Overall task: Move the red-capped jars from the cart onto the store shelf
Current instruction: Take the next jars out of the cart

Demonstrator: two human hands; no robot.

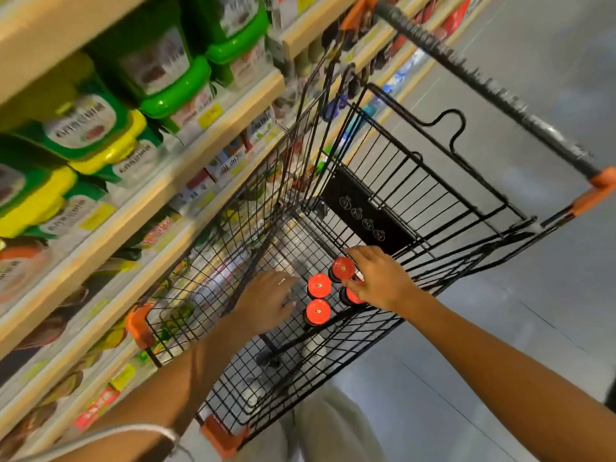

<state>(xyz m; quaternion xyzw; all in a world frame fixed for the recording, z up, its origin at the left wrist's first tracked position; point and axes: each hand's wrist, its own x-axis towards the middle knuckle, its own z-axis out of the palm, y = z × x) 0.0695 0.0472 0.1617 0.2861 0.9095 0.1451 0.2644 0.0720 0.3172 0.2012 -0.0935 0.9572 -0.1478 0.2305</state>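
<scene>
One head-worn view is given (wide-angle, tilted), looking steeply down into the cart [366,181] close below, shelves [140,208] running toward 10 o'clock

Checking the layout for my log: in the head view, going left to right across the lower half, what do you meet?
Store shelf → left hand → two uncovered red-capped jars → right hand, its fingers over the other jars → grey floor.

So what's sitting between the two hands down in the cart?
In the head view, two red-capped jars, one above the other, stand between the left hand and the right hand, on the wire floor of the cart.
</scene>
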